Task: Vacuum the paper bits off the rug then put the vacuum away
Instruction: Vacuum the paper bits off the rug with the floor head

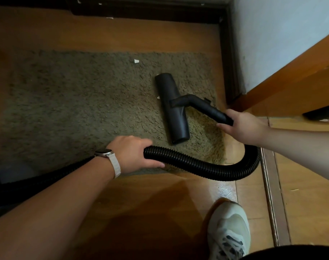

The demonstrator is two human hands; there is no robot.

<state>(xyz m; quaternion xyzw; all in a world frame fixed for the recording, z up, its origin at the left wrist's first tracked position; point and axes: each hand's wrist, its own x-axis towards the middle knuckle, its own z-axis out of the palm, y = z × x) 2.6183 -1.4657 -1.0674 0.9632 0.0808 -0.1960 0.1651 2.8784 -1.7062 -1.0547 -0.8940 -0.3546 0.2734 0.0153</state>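
Both arms outstretched — left hand (133,152) gripping hose (197,166), right hand (242,126) gripping wand (207,107)

Floor nozzle (172,107) on rug (84,102), paper bit (136,61) behind it, hose (197,167) before it.

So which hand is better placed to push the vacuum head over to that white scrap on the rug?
The right hand: it grips the stiff tube joined to the vacuum head, so it can steer it to the paper scrap. The left hand only holds the flexible hose.
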